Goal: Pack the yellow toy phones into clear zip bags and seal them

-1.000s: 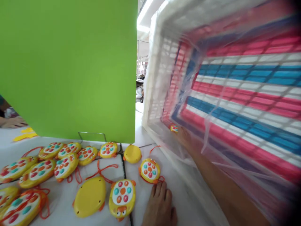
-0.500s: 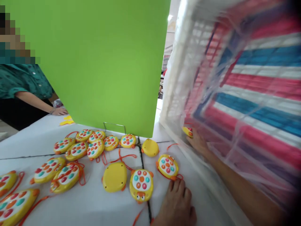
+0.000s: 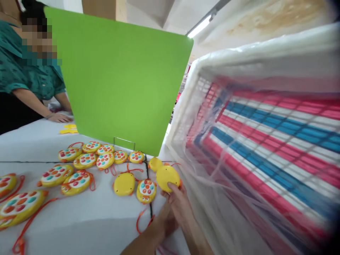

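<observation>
My right hand (image 3: 180, 200) grips a yellow toy (image 3: 167, 177) by its lower edge. The toy's plain back faces me, and the thumb presses on it. My left hand (image 3: 168, 214) is close under the right one, and its fingers are mostly hidden there. Behind the held toy another yellow toy (image 3: 154, 163) lies back up. To its left are a face-up toy with coloured round buttons (image 3: 146, 190) and a back-up toy (image 3: 124, 184). Several more button toys (image 3: 84, 160) with orange cords lie across the left of the white table (image 3: 106, 216).
On the right a large plastic-lined basket (image 3: 180, 138) is tipped towards me, with a striped lining showing. A green board (image 3: 119, 85) stands at the back by a wire stand (image 3: 124, 140). Across the table a person (image 3: 44, 83) leans a hand near yellow pieces (image 3: 69, 129).
My right hand has come out of the basket and now holds a toy over the table. The left hand is now beside it. The view has tilted up.
</observation>
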### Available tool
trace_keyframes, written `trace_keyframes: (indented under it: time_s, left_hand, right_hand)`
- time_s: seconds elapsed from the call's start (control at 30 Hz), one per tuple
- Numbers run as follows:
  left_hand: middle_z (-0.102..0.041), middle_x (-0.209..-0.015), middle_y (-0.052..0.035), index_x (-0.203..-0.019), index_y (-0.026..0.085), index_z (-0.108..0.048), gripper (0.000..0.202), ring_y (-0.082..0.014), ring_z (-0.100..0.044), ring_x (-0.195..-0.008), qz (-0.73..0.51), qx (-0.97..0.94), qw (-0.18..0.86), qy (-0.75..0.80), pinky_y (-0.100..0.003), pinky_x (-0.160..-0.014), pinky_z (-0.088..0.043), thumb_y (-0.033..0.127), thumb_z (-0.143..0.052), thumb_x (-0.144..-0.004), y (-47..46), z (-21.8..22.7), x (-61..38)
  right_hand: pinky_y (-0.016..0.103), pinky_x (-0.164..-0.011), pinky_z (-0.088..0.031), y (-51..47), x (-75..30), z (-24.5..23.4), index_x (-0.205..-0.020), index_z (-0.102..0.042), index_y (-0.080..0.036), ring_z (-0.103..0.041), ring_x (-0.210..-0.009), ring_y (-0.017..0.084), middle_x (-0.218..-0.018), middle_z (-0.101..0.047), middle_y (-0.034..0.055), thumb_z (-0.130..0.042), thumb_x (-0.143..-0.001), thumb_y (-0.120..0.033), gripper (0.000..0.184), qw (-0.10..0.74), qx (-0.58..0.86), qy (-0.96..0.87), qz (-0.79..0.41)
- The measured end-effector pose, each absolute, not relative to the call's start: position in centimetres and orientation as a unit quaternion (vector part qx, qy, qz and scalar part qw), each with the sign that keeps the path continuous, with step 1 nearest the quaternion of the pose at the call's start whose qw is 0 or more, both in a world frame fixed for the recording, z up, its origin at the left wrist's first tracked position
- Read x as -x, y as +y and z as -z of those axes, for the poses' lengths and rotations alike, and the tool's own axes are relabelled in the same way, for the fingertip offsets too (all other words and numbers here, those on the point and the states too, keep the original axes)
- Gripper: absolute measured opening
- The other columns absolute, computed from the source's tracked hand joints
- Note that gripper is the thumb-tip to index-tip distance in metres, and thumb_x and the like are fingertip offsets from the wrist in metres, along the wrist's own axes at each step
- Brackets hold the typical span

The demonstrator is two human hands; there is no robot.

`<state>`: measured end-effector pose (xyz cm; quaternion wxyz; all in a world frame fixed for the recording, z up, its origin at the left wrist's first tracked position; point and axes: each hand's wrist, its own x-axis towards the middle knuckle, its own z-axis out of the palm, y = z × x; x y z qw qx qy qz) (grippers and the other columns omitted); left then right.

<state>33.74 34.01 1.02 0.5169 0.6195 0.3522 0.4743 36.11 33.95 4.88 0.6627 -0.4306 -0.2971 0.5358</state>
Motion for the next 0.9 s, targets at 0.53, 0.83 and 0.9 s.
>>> trace_keyframes:
  time_s: [0.53,0.83,0.9]
  left_hand:
    - [-0.068,-0.092,-0.0054,-0.095,0.015,-0.061,0.024,-0.0156,-0.064,-0.073,-0.496,-0.181,0.756,0.388,-0.025,-0.061,-0.052,0.021,-0.065,-0.073,21.3,-5.9,-10.2]
    - [-0.067,-0.099,-0.0083,-0.105,0.016,-0.056,0.041,-0.021,-0.065,-0.083,-0.564,-0.246,0.682,0.394,-0.032,-0.072,-0.052,0.036,-0.066,-0.071,14.7,-5.6,-8.2]
    - [-0.065,-0.105,-0.0101,-0.11,0.016,-0.054,0.047,-0.0232,-0.063,-0.091,-0.566,-0.263,0.672,0.398,-0.034,-0.078,-0.051,0.04,-0.065,-0.071,13.2,-5.5,-7.9]
  right_hand:
    - [0.042,-0.104,-0.031,20.6,-26.9,-3.8,-0.132,-0.04,-0.027,-0.028,-0.13,0.021,-0.141,-0.033,0.0052,-0.038,-0.08,-0.007,0.056,0.455,0.427,-0.733,-0.272]
    - [0.037,-0.083,-0.05,15.3,-21.5,-3.8,-0.126,-0.043,-0.019,-0.059,-0.099,0.024,-0.115,-0.058,0.0099,-0.07,-0.07,-0.029,0.063,0.506,0.409,-0.51,-0.562]
    - [0.037,-0.087,-0.048,14.3,-20.6,-3.6,-0.122,-0.047,-0.019,-0.058,-0.101,0.024,-0.114,-0.06,0.0086,-0.07,-0.069,-0.028,0.058,0.524,0.403,-0.497,-0.563]
